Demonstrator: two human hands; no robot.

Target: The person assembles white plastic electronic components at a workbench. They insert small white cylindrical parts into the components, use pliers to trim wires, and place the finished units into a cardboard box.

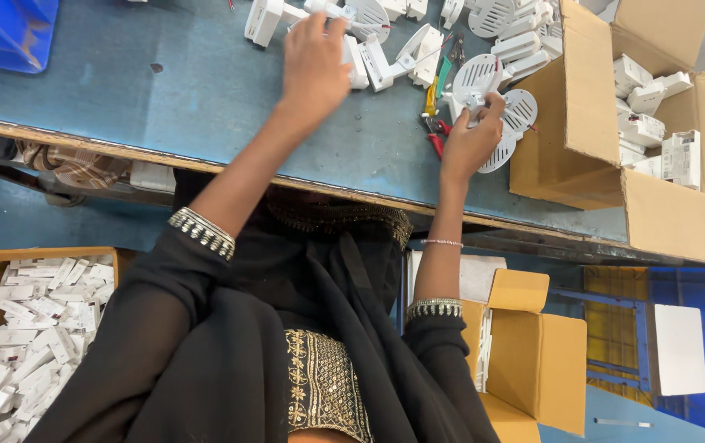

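My left hand (313,61) reaches far across the blue-grey workbench (196,98) and rests on a white plastic part (354,61) among a cluster of similar white pieces. My right hand (471,139) grips a small white plastic fitting (474,100) beside round white slotted discs (520,111). Pliers with red and yellow-green handles (434,111) lie just left of my right hand. Both arms wear black sleeves with beaded cuffs.
An open cardboard box (582,123) at the right holds white plastic parts. A box of several white pieces (32,328) sits low at the left, another cardboard box (533,353) low at the right. A blue bin (4,29) occupies the top left corner.
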